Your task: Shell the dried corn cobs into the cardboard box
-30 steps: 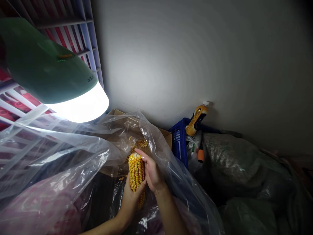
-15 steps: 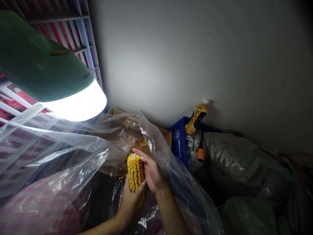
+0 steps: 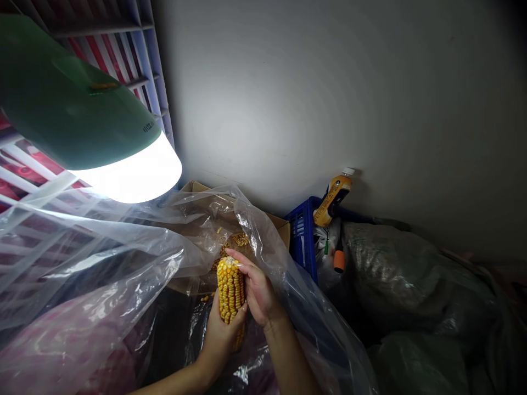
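Note:
An ear of corn (image 3: pixel 230 286) with dry yellow kernels stands nearly upright in front of me, its pale tip at the top. My left hand (image 3: pixel 219 339) is wrapped round its lower part, the thumb across the front. My right hand (image 3: pixel 259 293) grips the upper right side, with fingertips pressed near the tip. Behind the ear, loose corn kernels (image 3: pixel 239 240) lie in a clear plastic bag (image 3: pixel 284 280), which is spread inside a cardboard box (image 3: pixel 283 229). The ear's lower end is partly hidden by my left hand.
A lit green lamp (image 3: pixel 102 120) hangs at upper left before a plastic crate (image 3: pixel 144 27). On the right are a blue basket (image 3: pixel 304 219), a yellow-labelled bottle (image 3: pixel 334 197), an orange-ended tool (image 3: pixel 338 260) and a bulging sack (image 3: pixel 395 263). A pale wall (image 3: pixel 308 99) rises behind.
The view has shifted very slightly, so things sit a little further right. Both hands keep their hold on the ear of corn, with hardly any visible movement.

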A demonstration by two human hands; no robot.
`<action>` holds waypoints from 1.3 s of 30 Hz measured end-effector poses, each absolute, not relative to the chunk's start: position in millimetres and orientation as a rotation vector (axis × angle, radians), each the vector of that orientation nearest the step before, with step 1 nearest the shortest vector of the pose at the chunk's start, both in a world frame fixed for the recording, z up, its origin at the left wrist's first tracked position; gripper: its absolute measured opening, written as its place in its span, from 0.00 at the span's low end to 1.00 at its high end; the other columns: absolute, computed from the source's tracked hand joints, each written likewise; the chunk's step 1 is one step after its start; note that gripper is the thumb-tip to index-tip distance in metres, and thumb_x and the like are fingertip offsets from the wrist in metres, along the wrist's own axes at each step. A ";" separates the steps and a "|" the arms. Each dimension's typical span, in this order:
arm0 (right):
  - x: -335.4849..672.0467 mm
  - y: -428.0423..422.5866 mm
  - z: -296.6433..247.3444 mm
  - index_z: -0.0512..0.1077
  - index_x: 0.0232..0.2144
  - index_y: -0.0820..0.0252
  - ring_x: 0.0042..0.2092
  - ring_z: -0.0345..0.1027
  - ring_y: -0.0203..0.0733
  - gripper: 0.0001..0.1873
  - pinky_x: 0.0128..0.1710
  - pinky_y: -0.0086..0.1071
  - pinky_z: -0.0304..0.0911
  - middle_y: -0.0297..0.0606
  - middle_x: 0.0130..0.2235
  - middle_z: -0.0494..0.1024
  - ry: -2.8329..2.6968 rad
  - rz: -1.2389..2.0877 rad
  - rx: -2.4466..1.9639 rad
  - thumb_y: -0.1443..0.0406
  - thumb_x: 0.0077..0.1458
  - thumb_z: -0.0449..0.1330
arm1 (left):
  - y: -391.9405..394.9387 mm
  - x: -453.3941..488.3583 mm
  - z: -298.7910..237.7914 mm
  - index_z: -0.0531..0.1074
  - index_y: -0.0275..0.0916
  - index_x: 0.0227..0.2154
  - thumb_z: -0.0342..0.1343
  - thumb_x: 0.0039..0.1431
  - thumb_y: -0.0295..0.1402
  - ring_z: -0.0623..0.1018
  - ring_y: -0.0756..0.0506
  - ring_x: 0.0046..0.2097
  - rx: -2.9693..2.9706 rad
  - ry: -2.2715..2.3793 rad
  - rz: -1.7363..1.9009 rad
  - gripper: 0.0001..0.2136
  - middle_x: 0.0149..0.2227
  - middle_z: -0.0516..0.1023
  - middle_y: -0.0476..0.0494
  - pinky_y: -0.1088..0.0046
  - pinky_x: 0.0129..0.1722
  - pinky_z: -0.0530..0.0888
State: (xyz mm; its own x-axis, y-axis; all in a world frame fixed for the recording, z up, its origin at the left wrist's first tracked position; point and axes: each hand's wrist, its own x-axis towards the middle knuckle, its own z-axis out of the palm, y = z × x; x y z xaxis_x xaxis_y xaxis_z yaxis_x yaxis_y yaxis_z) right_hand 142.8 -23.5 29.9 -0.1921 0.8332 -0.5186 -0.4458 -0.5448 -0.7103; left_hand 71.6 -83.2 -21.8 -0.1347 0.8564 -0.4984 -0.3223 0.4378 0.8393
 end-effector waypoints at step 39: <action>141.7 -28.1 32.2 0.72 0.39 0.56 0.46 0.63 0.41 0.16 0.46 0.31 0.56 0.34 0.43 0.73 -0.626 1.641 -1.280 0.61 0.50 0.51 | -82.0 67.3 -13.3 0.68 0.33 0.44 0.61 0.39 0.41 0.73 0.37 0.45 0.482 1.123 1.017 0.27 0.41 0.75 0.38 0.64 0.43 0.70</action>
